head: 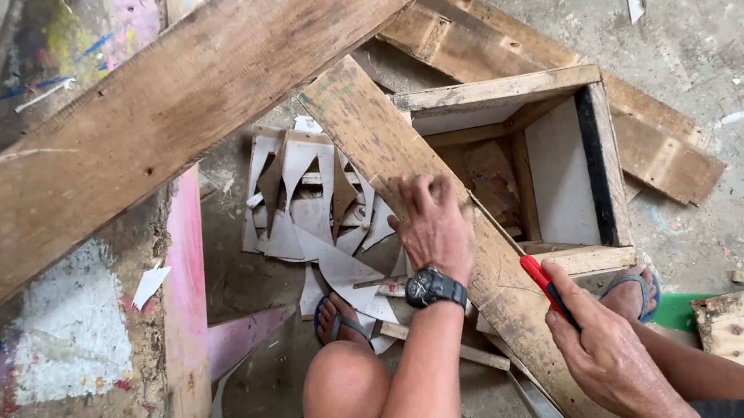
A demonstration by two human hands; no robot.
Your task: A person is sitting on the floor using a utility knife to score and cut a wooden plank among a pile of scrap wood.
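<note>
Near the centre of the frame the left hand (434, 228), a dark watch (434, 287) on its wrist, lies palm down with fingers spread flat on a narrow wooden plank (362, 125) that slants from upper middle to the lower right, across the corner of an open wooden box (607, 161). At the lower right the right hand (610, 361) is closed around a red-handled tool (542, 284) whose tip touches the same plank. Pale cardboard scraps (316, 216) litter the floor left of the plank, below a broad board (161, 112) in the upper left.
</note>
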